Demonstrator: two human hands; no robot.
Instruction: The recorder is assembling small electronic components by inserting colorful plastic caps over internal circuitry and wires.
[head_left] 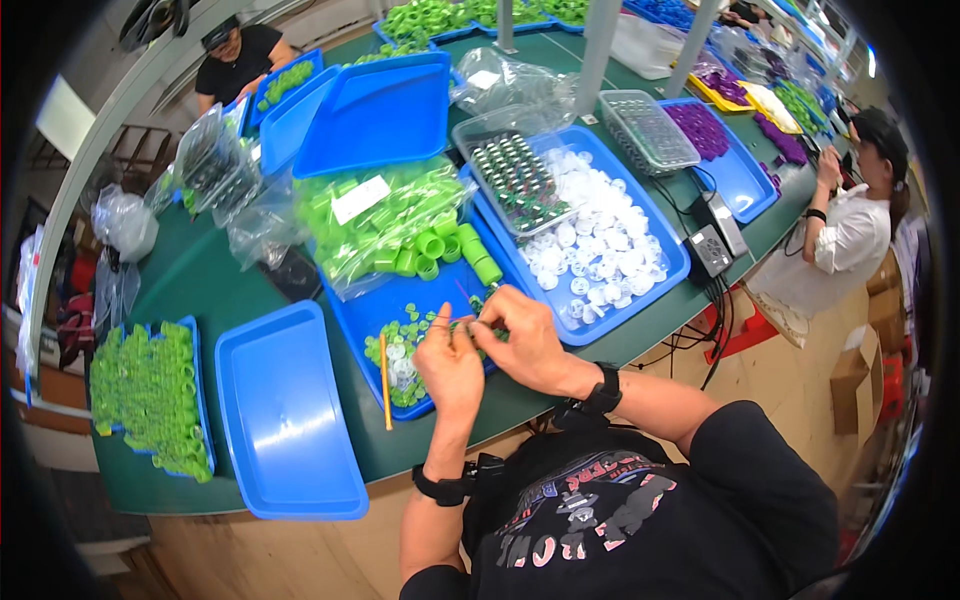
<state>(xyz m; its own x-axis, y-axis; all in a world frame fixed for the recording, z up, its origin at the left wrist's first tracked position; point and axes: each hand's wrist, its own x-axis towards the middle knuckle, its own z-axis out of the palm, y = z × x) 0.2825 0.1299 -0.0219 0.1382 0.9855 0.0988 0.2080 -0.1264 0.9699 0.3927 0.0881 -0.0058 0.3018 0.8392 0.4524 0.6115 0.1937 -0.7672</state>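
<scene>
My left hand and my right hand meet over the near edge of a blue tray. Both have fingertips pinched together, around something small with thin wires that I cannot make out. Beneath them in the tray lie small green pieces and a few clear ones. A yellow-orange stick leans on the tray's near-left rim. Farther back, a clear bag of green plastic cups rests across the tray, with loose green cups spilling out. Stacked green cups stand just beyond my right hand.
To the right, a blue tray holds clear plastic discs and a clear box of small circuit boards. An empty blue tray and green cups lie left. Black adapters trail cables. Two people sit nearby.
</scene>
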